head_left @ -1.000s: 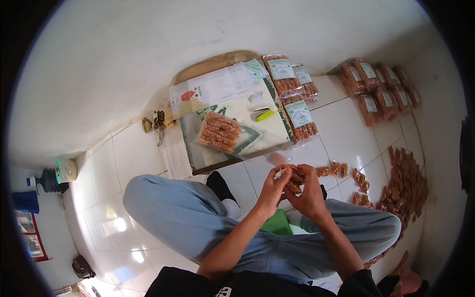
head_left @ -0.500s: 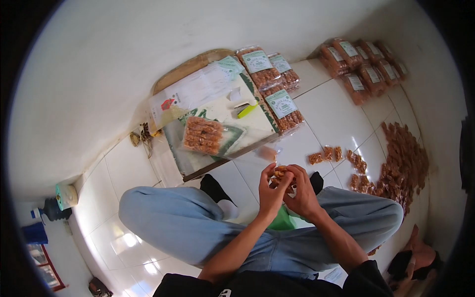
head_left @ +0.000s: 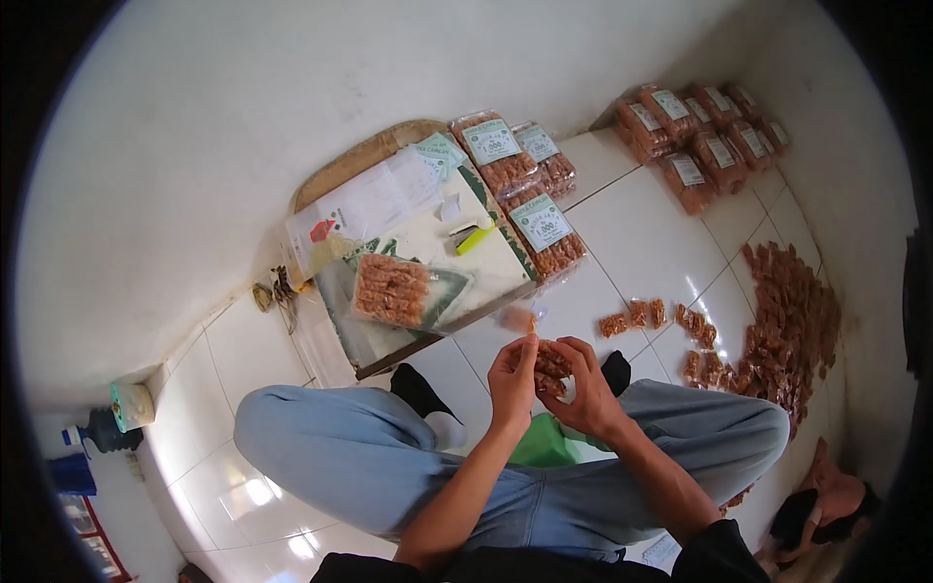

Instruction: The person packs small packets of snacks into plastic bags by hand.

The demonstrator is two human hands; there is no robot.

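Between my two hands, above the floor in front of my lap, are small brown snack packets [head_left: 552, 367]. My right hand [head_left: 591, 394] is wrapped round them from the right. My left hand [head_left: 513, 381] pinches at their left side, thumb against the fingers. Just beyond my hands a small clear bag [head_left: 519, 319] lies on the floor. A filled clear bag of snacks [head_left: 391, 290] rests on the low table [head_left: 476, 216], with a green stapler [head_left: 473, 236] and flat plastic bags [head_left: 374, 209] farther back.
Labelled packs [head_left: 544, 233] stand beside the table, and more are stacked [head_left: 719, 146] by the wall. A heap of small packets [head_left: 792, 321] covers the floor at right, near short rows [head_left: 637, 316]. A green object [head_left: 544, 442] lies between my legs. Another person [head_left: 826, 500] is at lower right.
The view has shifted, so the table and packs appear farther left. My hands have turned the packets, and my left fingers have moved to their left side.
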